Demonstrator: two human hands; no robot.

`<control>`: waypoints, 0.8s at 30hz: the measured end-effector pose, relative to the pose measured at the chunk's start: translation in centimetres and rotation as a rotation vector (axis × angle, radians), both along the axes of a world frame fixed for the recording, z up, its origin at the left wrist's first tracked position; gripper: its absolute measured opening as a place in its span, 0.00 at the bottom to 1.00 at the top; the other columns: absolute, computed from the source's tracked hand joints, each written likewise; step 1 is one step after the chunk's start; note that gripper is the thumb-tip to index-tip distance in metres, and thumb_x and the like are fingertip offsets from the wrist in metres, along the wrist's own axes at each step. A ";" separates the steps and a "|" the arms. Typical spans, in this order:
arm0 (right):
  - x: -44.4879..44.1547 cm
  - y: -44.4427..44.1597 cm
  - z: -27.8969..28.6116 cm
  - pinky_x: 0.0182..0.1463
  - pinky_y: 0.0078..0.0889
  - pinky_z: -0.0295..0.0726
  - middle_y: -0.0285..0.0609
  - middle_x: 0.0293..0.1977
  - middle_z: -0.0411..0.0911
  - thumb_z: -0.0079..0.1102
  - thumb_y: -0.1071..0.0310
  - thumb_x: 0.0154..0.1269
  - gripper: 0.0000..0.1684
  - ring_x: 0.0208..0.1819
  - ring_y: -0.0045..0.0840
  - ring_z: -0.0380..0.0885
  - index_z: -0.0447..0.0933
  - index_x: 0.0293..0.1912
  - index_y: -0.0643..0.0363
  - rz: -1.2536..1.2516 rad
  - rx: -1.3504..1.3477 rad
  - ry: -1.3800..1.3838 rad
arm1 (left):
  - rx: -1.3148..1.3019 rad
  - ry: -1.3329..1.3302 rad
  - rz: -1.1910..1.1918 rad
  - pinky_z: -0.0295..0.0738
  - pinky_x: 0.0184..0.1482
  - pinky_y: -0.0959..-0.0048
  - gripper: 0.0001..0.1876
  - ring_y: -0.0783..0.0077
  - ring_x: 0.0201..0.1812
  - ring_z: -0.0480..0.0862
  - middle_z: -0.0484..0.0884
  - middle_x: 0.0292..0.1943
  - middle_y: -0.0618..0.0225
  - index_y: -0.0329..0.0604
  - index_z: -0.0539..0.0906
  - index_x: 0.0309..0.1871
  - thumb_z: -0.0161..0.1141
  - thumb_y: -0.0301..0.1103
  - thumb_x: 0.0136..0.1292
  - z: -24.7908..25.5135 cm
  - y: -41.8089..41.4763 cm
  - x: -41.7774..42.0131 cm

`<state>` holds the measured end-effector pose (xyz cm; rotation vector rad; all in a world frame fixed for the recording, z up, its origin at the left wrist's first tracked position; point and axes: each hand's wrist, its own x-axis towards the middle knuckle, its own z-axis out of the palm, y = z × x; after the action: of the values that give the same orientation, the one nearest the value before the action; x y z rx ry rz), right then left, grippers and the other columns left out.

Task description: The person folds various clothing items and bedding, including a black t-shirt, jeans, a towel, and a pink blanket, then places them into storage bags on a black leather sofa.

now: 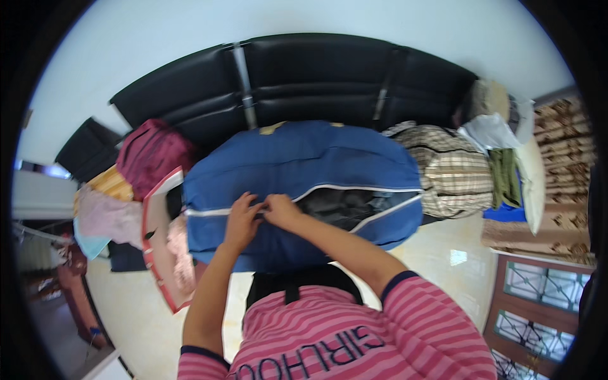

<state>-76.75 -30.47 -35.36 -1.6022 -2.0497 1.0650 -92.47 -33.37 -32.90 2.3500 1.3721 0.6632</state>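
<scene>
A large blue fabric storage bag [304,156] lies across the seats before me, with a white zipper [209,212] running along its top. The zipper is closed on the left and parted on the right, where dark folded clothes [337,206] show through the gap. My right hand [281,209] pinches the zipper near the bag's middle, where the two edges meet; the slider itself is hidden by the fingers. Right beside it, my left hand [243,221] rests on the closed stretch of zipper, thumb and fingertips touching the fabric there.
Black padded bench seating [318,61] runs behind the bag against a white wall. To the left are a maroon backpack [152,156], a red-edged bag [156,270] and loose cloths [107,213]. A plaid bundle [456,175], an olive cloth [504,178] and a pale cushion [531,185] are at the right.
</scene>
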 end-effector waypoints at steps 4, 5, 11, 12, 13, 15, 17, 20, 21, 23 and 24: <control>0.1 0.4 1.4 0.44 0.44 0.77 0.54 0.32 0.79 0.56 0.68 0.53 0.09 0.37 0.45 0.79 0.78 0.33 0.62 0.162 0.063 -0.151 | -0.060 0.023 -0.004 0.60 0.63 0.58 0.26 0.56 0.63 0.65 0.70 0.56 0.60 0.44 0.77 0.49 0.69 0.30 0.42 0.2 0.1 0.0; 0.2 0.4 1.1 0.44 0.44 0.77 0.54 0.32 0.79 0.55 0.68 0.53 0.09 0.37 0.45 0.79 0.78 0.32 0.63 0.193 0.113 -0.143 | -0.063 0.036 0.007 0.59 0.64 0.59 0.25 0.56 0.63 0.65 0.70 0.56 0.61 0.45 0.77 0.49 0.69 0.30 0.42 0.3 0.1 -0.2; 0.3 1.2 1.4 0.44 0.41 0.78 0.55 0.32 0.79 0.52 0.69 0.56 0.11 0.37 0.44 0.80 0.81 0.34 0.64 -0.021 -0.057 -0.088 | -0.023 0.021 0.022 0.59 0.64 0.60 0.25 0.58 0.63 0.65 0.70 0.54 0.63 0.45 0.77 0.48 0.70 0.31 0.42 0.2 0.0 -0.3; 0.6 1.5 1.7 0.43 0.39 0.78 0.55 0.30 0.80 0.53 0.68 0.55 0.11 0.36 0.44 0.80 0.82 0.32 0.62 -0.065 -0.074 -0.057 | -0.021 0.011 0.031 0.60 0.62 0.60 0.25 0.58 0.61 0.66 0.71 0.52 0.63 0.45 0.77 0.47 0.70 0.31 0.41 0.1 0.4 -0.1; 0.6 1.5 2.0 0.42 0.39 0.78 0.54 0.30 0.80 0.53 0.68 0.55 0.11 0.35 0.43 0.80 0.82 0.31 0.61 -0.050 -0.092 -0.081 | -0.019 0.001 0.038 0.61 0.61 0.60 0.24 0.58 0.59 0.68 0.72 0.50 0.63 0.45 0.78 0.45 0.69 0.31 0.40 0.0 0.7 0.1; 0.1 1.8 2.5 0.40 0.39 0.79 0.53 0.29 0.80 0.55 0.67 0.54 0.10 0.35 0.42 0.80 0.83 0.29 0.60 -0.028 -0.129 -0.142 | 0.023 -0.042 0.035 0.63 0.58 0.60 0.21 0.58 0.55 0.70 0.73 0.46 0.64 0.45 0.78 0.42 0.69 0.30 0.39 -0.4 1.2 0.3; -0.1 1.6 2.4 0.40 0.38 0.79 0.52 0.28 0.80 0.57 0.67 0.51 0.08 0.34 0.41 0.81 0.83 0.29 0.58 0.011 -0.043 -0.268 | 0.110 -0.085 0.000 0.65 0.54 0.60 0.17 0.58 0.50 0.73 0.75 0.42 0.64 0.45 0.78 0.37 0.68 0.30 0.40 -0.8 1.8 0.5; -0.3 0.7 2.4 0.37 0.35 0.79 0.51 0.26 0.80 0.58 0.69 0.51 0.08 0.31 0.36 0.82 0.83 0.30 0.60 -0.174 -0.073 -0.069 | 0.136 -0.004 -0.064 0.65 0.53 0.61 0.17 0.59 0.49 0.72 0.74 0.42 0.64 0.44 0.77 0.38 0.67 0.31 0.43 -1.6 2.0 -0.2; -0.8 0.4 2.4 0.36 0.33 0.79 0.51 0.25 0.80 0.58 0.69 0.52 0.08 0.29 0.34 0.82 0.83 0.29 0.61 -0.236 -0.098 -0.031 | 0.087 -0.011 -0.078 0.64 0.53 0.62 0.18 0.59 0.50 0.72 0.73 0.43 0.64 0.43 0.77 0.40 0.68 0.31 0.42 -1.1 1.8 -0.4; -0.5 0.3 2.6 0.35 0.30 0.79 0.49 0.24 0.80 0.58 0.70 0.53 0.08 0.28 0.29 0.81 0.83 0.29 0.63 -0.355 -0.193 0.061 | -0.012 -0.023 -0.101 0.64 0.55 0.63 0.21 0.61 0.52 0.71 0.73 0.44 0.64 0.43 0.76 0.42 0.69 0.31 0.42 -0.2 1.7 -0.5; -0.6 0.2 2.7 0.34 0.28 0.79 0.48 0.23 0.80 0.58 0.70 0.53 0.08 0.27 0.27 0.81 0.82 0.29 0.64 -0.410 -0.266 0.124 | -0.038 0.010 -0.143 0.63 0.56 0.63 0.27 0.61 0.53 0.70 0.72 0.47 0.64 0.43 0.74 0.47 0.71 0.33 0.39 0.3 1.5 -1.0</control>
<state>-77.35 -30.31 -32.68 -1.9214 -1.4584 1.2756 -93.49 -31.85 -32.58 2.3973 1.1963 0.5795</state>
